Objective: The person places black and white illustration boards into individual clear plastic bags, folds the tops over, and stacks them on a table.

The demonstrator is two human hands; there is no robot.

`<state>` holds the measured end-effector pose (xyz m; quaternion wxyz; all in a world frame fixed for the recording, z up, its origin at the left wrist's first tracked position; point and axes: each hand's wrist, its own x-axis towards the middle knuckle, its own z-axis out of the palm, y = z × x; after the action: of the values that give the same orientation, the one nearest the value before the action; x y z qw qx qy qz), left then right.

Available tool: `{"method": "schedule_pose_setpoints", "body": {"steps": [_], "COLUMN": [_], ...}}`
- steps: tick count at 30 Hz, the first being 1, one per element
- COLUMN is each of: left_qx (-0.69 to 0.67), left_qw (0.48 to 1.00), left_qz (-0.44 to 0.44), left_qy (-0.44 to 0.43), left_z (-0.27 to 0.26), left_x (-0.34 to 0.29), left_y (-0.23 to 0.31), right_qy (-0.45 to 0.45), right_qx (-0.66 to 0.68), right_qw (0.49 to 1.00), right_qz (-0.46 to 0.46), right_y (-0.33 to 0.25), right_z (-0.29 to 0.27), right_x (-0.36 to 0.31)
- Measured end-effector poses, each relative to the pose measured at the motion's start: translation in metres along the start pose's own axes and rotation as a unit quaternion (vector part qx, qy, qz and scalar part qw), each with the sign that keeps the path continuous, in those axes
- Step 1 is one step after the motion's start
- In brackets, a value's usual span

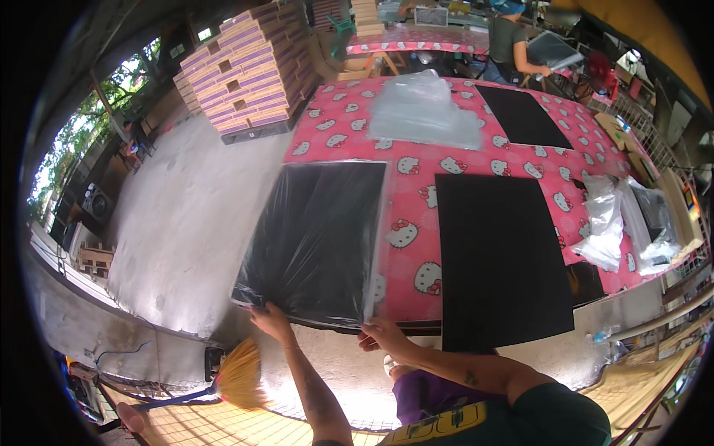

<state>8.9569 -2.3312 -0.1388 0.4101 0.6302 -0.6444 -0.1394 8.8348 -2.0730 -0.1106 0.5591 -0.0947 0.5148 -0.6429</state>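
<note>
A black rectangular sheet in a clear plastic sleeve [316,234] lies on the pink table, its near edge at the table's front edge. My left hand [272,322] grips the sleeve's near edge close to its left corner. At the near right corner, my right hand [384,337] pinches the plastic between thumb and fingers. Creases fan across the sleeve from its near side. To the right lies a bare black sheet [502,253], its near end jutting past the table edge. Part of a darker, shiny piece [587,281] shows beside it.
A pink cartoon-print cloth covers the table [405,201]. Clear plastic sleeves [424,111] and another black sheet [523,117] lie farther back. Crumpled plastic [599,223] sits at right. A broom [242,375] is at lower left, stacked boxes [245,74] beyond. A co-worker [513,44] handles a wrapped sheet.
</note>
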Motion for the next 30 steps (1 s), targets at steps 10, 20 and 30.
{"method": "schedule_pose_setpoints", "body": {"steps": [10, 20, 30], "left_qx": [-0.091, 0.002, 0.126], "left_qw": [0.989, 0.951, 0.818], "left_qz": [0.021, 0.307, 0.461], "left_qy": [0.117, -0.027, -0.320], "left_z": [-0.029, -0.063, -0.089], "left_x": [-0.066, -0.207, -0.173], "left_y": [0.074, 0.132, 0.115], "right_qy": [0.002, 0.391, 0.525], "right_qx": [-0.205, -0.251, -0.208], "right_qw": [0.956, 0.820, 0.773], "right_qz": [-0.212, -0.333, -0.289], "right_y": [-0.083, -0.149, -0.121], "right_z": [-0.094, -0.311, -0.427], "right_x": [-0.109, -0.241, -0.312]}}
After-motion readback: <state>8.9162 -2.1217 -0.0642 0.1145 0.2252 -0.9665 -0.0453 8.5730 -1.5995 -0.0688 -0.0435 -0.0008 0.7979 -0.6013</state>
